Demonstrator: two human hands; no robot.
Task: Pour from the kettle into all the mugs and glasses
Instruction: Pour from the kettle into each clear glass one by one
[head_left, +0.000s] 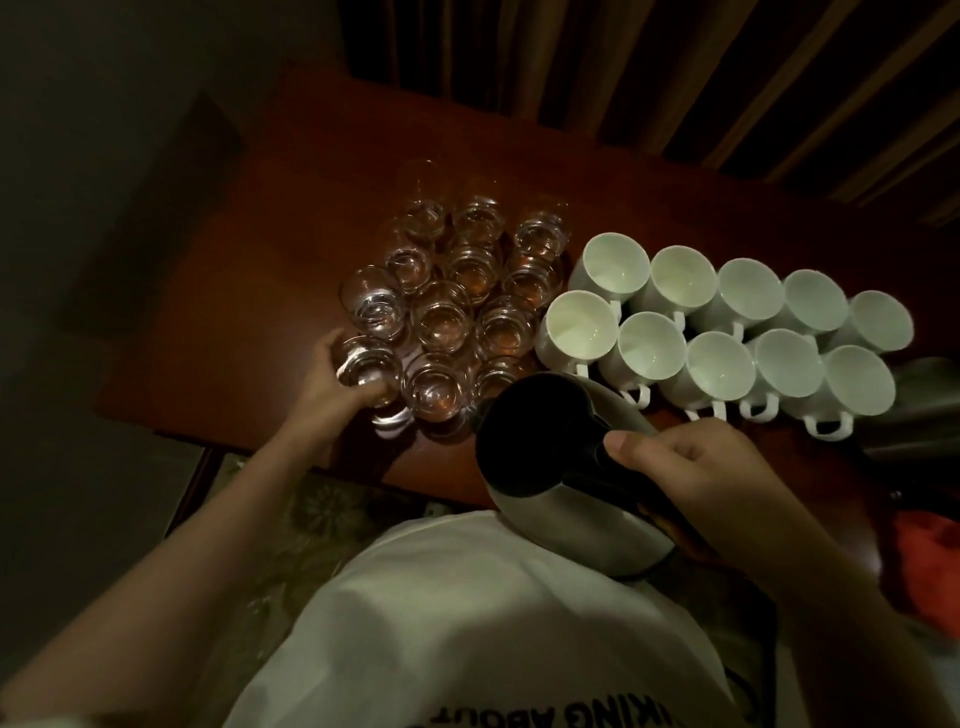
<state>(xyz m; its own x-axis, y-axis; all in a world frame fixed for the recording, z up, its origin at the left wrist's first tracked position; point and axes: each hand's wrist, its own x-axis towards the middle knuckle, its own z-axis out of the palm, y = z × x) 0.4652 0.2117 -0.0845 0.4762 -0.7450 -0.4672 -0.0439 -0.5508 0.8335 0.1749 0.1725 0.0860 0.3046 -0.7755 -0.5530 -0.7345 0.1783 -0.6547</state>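
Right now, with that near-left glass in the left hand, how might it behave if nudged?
The glass gripped by the left hand looks smooth, so probably slippery. It stands tight against neighbouring glasses, so a push would likely knock them together. Being thin and clear, it is probably fragile.

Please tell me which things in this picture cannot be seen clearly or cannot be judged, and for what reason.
Head view only:
- Kettle spout and contents: hidden by its own dark body and lid.
- Kettle handle: covered by the right hand.
- Water level in the far glasses: too dim and small.
- Glass near side: covered by the left hand.
- Metal object at the right: cut off by the edge.
- Shirt lettering: cut off at the bottom.
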